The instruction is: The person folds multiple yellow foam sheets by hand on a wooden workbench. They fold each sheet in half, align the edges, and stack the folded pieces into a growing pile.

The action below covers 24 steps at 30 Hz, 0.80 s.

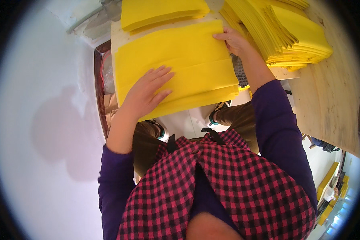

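A white wall [40,104] is seen along the left, and a pink-and-black checked garment [160,196] is worn over dark purple sleeves. At the right, a plywood board [328,100] is shown with pale, lightly grained wood.

In front of the body, a stack of yellow sheets [184,60] is laid between the hands, its long axis set left to right and its right end tilted slightly farther away. The sheets appear to be made of thin, soft nonwoven cloth; they are roughly rectangular and faintly creased, with layered edges left uneven along the near side.

Beyond its right end, a fanned yellow pile [288,38] is heaped in many folds; beyond its far edge, a folded yellow bundle [164,12] is placed.

The left hand [150,92], the nearer to the body, is rested flat and unclenched on the near-left part. By the right hand [233,42], the far-right corner is pinched; how many layers are held cannot be told. Below that wrist, a grey, knobbly-textured piece [239,72] is partly exposed.
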### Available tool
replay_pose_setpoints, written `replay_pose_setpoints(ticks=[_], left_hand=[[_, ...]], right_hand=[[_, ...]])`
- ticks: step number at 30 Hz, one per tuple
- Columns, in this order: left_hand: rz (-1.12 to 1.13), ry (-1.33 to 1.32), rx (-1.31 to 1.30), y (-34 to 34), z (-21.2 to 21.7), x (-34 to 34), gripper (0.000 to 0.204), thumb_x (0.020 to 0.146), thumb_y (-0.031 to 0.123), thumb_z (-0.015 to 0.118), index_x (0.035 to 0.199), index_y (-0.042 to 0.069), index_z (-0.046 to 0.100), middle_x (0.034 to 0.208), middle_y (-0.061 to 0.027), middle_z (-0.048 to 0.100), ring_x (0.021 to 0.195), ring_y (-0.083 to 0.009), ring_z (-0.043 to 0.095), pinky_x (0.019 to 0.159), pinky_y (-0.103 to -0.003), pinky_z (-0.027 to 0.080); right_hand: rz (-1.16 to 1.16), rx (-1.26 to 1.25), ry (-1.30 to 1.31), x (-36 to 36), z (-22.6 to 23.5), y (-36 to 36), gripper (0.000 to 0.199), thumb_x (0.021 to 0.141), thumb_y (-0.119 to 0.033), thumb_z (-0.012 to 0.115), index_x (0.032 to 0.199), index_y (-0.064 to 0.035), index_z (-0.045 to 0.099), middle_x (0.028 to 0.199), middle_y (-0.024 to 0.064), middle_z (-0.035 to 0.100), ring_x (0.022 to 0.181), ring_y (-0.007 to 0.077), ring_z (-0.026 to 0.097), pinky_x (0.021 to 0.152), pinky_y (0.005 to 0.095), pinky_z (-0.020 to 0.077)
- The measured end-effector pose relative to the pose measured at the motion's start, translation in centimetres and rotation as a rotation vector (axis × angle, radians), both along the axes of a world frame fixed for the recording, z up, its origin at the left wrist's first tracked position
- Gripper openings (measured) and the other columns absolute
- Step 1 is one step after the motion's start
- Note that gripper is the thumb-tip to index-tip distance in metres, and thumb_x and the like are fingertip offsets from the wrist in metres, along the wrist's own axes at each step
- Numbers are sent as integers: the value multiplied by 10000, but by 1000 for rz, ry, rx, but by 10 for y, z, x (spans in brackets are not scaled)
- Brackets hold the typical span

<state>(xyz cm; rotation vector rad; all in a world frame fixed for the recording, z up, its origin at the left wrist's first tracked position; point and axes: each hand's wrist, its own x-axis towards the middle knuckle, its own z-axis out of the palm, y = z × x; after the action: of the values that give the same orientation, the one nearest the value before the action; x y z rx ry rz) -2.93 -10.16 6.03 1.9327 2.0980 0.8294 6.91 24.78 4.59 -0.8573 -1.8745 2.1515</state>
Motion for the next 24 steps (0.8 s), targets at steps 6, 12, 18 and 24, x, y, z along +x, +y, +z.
replay_pose_setpoints(ticks=[6,12,18,24], left_hand=[[-128,10,-40,73,-18,3,420,957,260,496,1331,71,490,1402,-144,451,1326,-323,378,1120,-435,266],[-117,-4,-60,77,-40,-9,409,952,236,493,1319,55,500,1396,-154,457,1330,-329,374,1122,-429,259],[36,-17,-14,45,-40,-37,408,905,142,546,1302,54,518,1384,-145,473,1328,-321,384,1117,-412,271],[281,93,210,41,-32,-70,556,806,115,668,1330,96,484,1339,-157,507,1296,-350,407,1095,-442,304]], right_hand=[[11,25,51,-1,-2,0,297,840,-42,650,1117,21,566,1050,131,644,903,212,654,749,350,562],[23,31,76,1,-9,0,325,828,-45,666,1126,31,562,1049,131,644,902,219,655,769,346,553],[4,122,102,7,-4,-7,314,823,-36,669,1121,11,582,1026,112,658,881,196,657,782,319,544],[-11,196,208,14,0,-13,313,815,-26,678,1117,-9,600,1008,91,675,848,153,657,755,279,537]])
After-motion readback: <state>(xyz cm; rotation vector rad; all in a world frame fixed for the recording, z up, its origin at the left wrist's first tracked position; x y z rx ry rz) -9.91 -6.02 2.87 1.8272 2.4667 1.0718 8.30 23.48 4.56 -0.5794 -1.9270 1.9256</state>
